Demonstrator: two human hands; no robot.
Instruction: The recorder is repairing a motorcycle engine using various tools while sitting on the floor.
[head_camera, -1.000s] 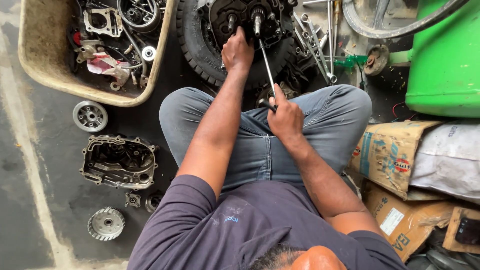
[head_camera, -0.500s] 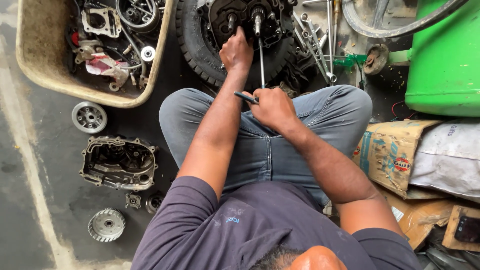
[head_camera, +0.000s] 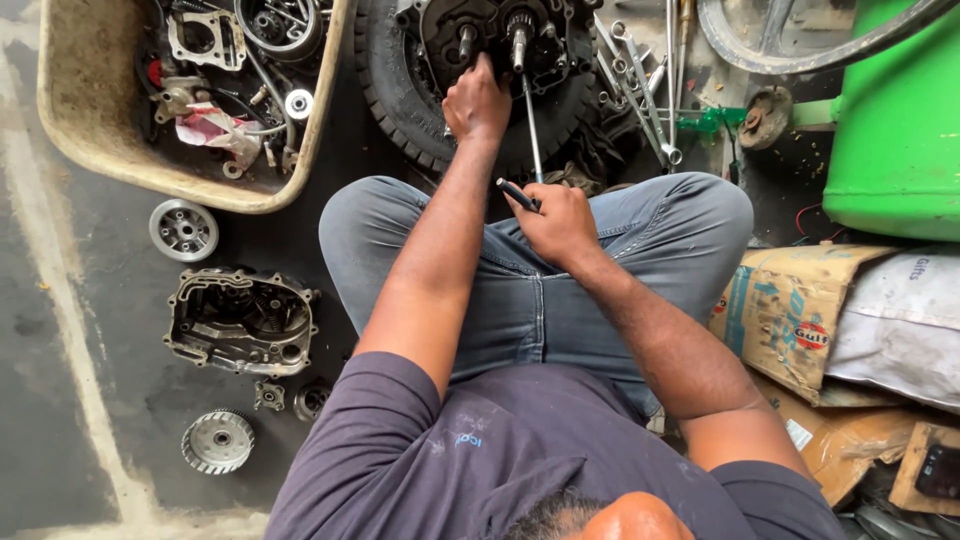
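Dark oily concrete floor (head_camera: 90, 330), person sitting cross-legged. Left hand (head_camera: 477, 100) rests on black engine block (head_camera: 500, 40) seated in a black rubber tyre (head_camera: 400, 100), fingers curled against it. Right hand (head_camera: 560, 220) fingers wrapped around long steel T-handle wrench (head_camera: 528, 120), reaching the engine. Beige plastic tub (head_camera: 70, 150) of parts at left.

Green drum (head_camera: 895, 120), beige tub (head_camera: 70, 130)

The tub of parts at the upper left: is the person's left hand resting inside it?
No, the left hand presses on the engine set in the tyre, apart from the tub.
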